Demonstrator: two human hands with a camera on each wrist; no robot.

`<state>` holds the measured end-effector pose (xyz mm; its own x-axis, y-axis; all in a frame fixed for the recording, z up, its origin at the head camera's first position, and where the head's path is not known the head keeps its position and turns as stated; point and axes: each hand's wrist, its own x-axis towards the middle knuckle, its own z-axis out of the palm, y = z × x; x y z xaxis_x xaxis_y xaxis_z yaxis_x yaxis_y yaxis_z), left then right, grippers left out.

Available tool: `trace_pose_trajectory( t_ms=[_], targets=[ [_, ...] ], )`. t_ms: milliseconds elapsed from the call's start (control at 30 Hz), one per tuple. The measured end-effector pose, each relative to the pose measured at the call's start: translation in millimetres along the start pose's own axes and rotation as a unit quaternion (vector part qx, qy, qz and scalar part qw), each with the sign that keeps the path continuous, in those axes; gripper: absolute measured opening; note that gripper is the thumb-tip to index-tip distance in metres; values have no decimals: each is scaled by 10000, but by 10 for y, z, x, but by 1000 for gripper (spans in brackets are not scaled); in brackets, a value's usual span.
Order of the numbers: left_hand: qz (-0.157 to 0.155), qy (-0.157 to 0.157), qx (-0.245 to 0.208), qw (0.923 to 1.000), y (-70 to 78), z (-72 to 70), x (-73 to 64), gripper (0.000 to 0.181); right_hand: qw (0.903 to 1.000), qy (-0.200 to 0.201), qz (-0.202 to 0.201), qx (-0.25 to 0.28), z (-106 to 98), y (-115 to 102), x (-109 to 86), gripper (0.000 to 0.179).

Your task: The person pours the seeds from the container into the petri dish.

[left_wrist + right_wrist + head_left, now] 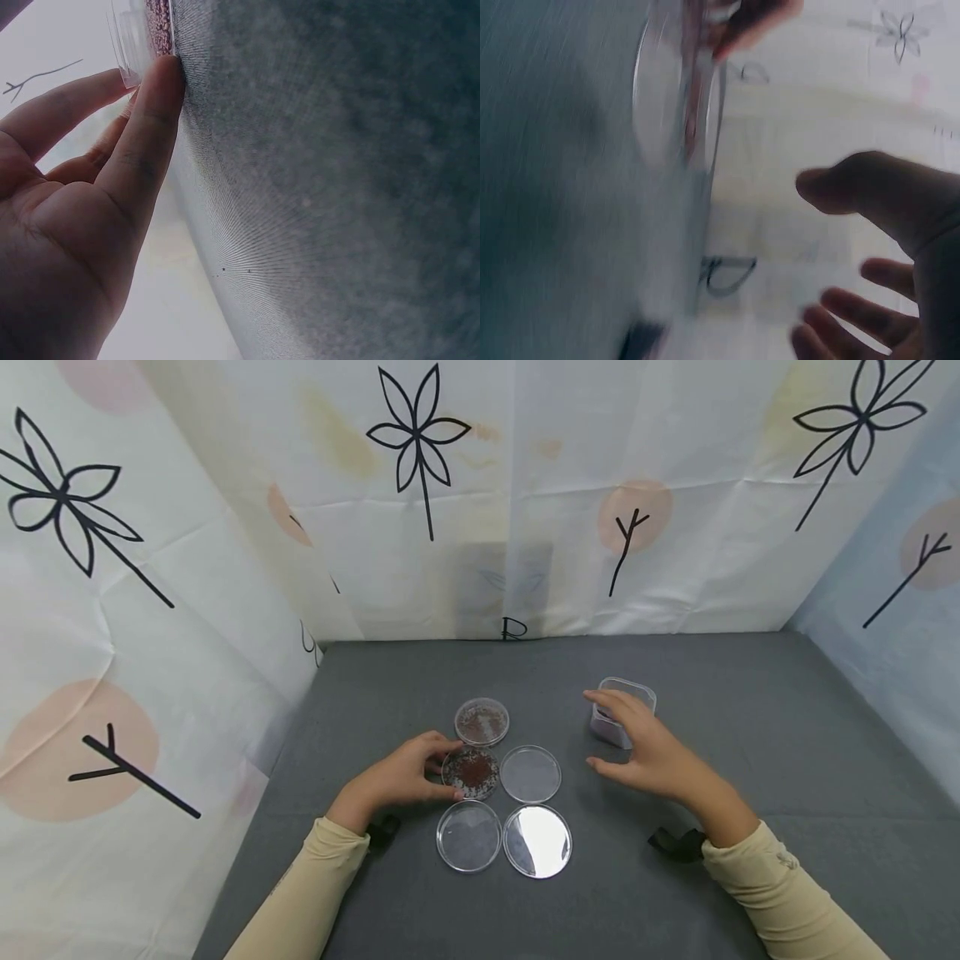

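My left hand (401, 774) grips a clear petri dish (476, 771) of reddish-brown granules by its rim, thumb on the near side and fingers on the far side. In the left wrist view the dish (159, 28) shows pinkish-brown grains behind its clear wall, low at the grey surface. Over to the right, my right hand (651, 750) is raised with thumb and fingers spread, holding nothing. It partly covers a small clear plastic tub (611, 732) with something purplish inside. The right wrist view is blurred; the right hand's thumb (855, 182) is apart from everything.
A second petri dish with brown contents (482, 722) stands just behind the gripped one. Three clear round dishes or lids lie close by: one to the right (530, 774), one nearer (468, 836), one reflecting light (537, 842). Patterned cloth (570, 585) walls the grey table (735, 718).
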<state>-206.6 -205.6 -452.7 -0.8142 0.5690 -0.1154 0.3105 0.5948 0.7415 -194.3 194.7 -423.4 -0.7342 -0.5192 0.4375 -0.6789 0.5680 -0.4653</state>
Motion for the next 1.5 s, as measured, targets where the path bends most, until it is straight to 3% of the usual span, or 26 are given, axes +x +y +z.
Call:
trace_pose_trajectory(
  t_ms=[233,433,667,1167,1500],
  targets=[
    [44,20,0,10000,5,-4,-7,80,9893,-1273,94,701,226,-84,94,90],
    [58,4,84,9999,-7,-2,7,81,9809,-1657,163,1005,397,-15,138,87],
    [42,-16,58,10000,11,-13,20,81,9778,-2000,409,475,465,0,201,88],
    [-21,14,38,10000,5,-10,7,80,9723,-2246,567,314,533,29,288,86],
    [-8,-7,47,10000,26,-7,-10,80,9821,-1729,454,598,586,57,276,80]
  ],
)
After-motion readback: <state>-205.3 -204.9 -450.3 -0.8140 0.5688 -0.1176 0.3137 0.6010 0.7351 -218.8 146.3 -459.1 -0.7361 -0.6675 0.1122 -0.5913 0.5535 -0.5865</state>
